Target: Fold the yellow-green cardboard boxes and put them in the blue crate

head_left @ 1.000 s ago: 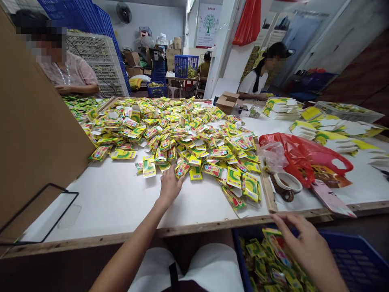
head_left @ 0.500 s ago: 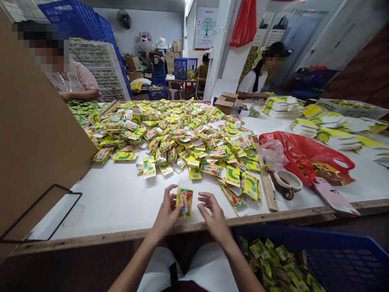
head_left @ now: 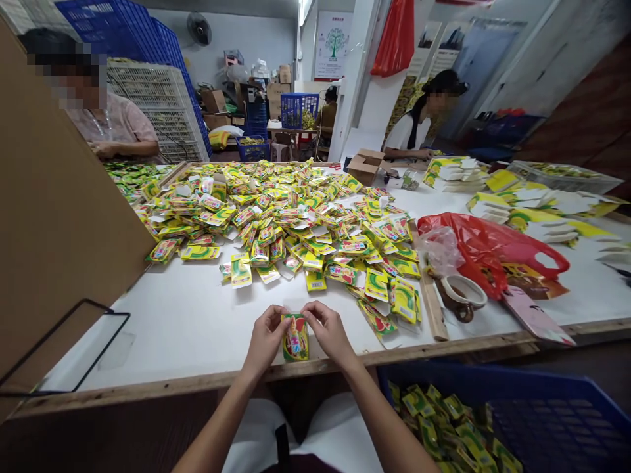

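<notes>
A small green and yellow printed box (head_left: 296, 340) stands upright near the table's front edge, held at its top end between both hands. My left hand (head_left: 267, 334) is closed on its upper left corner, thumb on the printed face. My right hand (head_left: 326, 327) pinches the upper right corner. The white flap seen earlier at the top no longer shows; fingers cover part of that end. Beyond my hands lies a heap of similar small boxes (head_left: 276, 217), several with white flaps sticking out.
A blue crate (head_left: 547, 381) holding boxes sits below the table's right front. At right on the table are a wooden strip (head_left: 434, 309), a brown mug (head_left: 463, 295), a red plastic bag (head_left: 493, 246) and a pink phone-like item (head_left: 535, 315). A cardboard panel (head_left: 64, 197) rises at left. Two people sit across.
My right hand has moved left and taken hold of the box's top corner. The box's white top flap has gone from sight. My left hand has shifted slightly toward the box's top.
</notes>
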Demonstrator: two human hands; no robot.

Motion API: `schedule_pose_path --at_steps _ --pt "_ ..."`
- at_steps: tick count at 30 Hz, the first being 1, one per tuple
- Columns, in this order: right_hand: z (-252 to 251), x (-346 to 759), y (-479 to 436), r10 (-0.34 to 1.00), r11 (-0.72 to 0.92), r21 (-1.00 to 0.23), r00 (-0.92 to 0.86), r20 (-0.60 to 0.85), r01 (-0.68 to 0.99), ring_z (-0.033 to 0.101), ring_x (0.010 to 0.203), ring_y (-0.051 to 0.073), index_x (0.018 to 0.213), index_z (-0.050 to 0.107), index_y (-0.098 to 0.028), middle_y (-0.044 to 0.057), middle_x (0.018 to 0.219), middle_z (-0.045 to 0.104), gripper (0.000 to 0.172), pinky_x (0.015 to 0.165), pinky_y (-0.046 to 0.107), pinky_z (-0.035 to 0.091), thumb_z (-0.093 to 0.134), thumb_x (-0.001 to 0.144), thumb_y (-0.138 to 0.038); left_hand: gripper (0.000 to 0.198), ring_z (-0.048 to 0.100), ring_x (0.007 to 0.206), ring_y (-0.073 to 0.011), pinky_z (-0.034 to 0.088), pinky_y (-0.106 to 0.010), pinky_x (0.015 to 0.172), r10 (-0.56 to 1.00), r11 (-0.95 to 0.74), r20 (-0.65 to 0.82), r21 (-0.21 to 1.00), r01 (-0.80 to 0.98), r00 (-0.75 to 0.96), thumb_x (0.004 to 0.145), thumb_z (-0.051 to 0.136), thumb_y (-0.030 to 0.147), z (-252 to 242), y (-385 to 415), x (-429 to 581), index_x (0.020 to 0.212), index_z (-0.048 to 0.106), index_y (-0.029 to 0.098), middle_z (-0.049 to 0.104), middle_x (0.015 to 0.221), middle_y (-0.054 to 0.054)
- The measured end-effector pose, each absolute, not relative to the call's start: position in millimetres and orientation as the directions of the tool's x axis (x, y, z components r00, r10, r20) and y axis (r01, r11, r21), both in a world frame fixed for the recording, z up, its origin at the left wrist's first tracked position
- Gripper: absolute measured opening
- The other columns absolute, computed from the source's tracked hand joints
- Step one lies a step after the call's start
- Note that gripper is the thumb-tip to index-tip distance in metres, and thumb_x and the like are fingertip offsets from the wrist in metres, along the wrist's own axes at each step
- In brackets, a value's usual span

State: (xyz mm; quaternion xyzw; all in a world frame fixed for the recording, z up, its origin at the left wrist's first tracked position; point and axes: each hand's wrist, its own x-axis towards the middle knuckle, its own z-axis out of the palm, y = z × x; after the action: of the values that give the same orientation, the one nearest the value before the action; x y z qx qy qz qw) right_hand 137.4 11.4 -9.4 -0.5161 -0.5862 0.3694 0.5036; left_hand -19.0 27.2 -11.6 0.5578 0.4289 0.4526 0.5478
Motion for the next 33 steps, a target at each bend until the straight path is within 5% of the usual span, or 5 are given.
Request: schedule_pose_path --at_steps 6,13,23,33 --pt "-22.7 131.7 17.7 0.975 0.188 -0.976 0.097 0.199 0.11 0.063 0.083 0.018 0.109 0.057 -0.02 0.005 0.091 0.067 0.026 0.076 0.03 0.051 0.055 0.084 -0.028 0.046 0.065 0.089 -0.0176 0.051 -0.032 0.081 0.978 0.011 0.014 0.993 -0.119 0.207 0.078 0.06 0.033 -13.1 26.2 -20.2 0.119 0.043 0.021 0.066 0.098 -0.006" --pt "-10.1 129.0 8.3 0.971 0.235 -0.957 0.009 0.24 0.171 0.063 0.085 0.019 0.084 0.067 -0.019 0.006 0.088 0.068 0.014 0.077 0.03 0.051 0.059 0.083 -0.029 0.019 0.063 0.095 -0.0205 0.05 -0.031 0.084 0.985 -0.086 0.079 0.995 0.045 0.15 0.078 0.061 0.035 -9.9 20.9 -26.0 0.081 0.063 0.016 0.068 0.101 -0.009" --pt "6.0 119.3 13.3 0.976 0.189 -0.954 0.06 0.208 0.231 0.058 0.064 0.014 0.078 0.064 -0.017 0.001 0.071 0.065 0.013 0.063 0.025 0.047 0.058 0.082 -0.028 0.018 0.061 0.07 -0.015 0.049 -0.024 0.064 0.994 -0.045 0.04 0.998 0.047 0.1 0.077 0.063 0.032 -0.6 23.5 -21.7 0.083 0.065 0.016 0.067 0.075 -0.002" --pt "-12.1 117.9 3.8 0.986 0.164 -0.982 0.012 0.166 0.096 0.064 0.074 0.017 0.083 0.065 -0.018 0.003 0.079 0.069 0.011 0.068 0.027 0.051 0.06 0.081 -0.027 0.017 0.063 0.087 -0.0194 0.05 -0.031 0.08 0.979 -0.136 0.12 0.986 0.091 0.163 0.08 0.06 0.031 -11.0 15.0 -27.6 0.084 0.068 0.017 0.069 0.089 -0.006"
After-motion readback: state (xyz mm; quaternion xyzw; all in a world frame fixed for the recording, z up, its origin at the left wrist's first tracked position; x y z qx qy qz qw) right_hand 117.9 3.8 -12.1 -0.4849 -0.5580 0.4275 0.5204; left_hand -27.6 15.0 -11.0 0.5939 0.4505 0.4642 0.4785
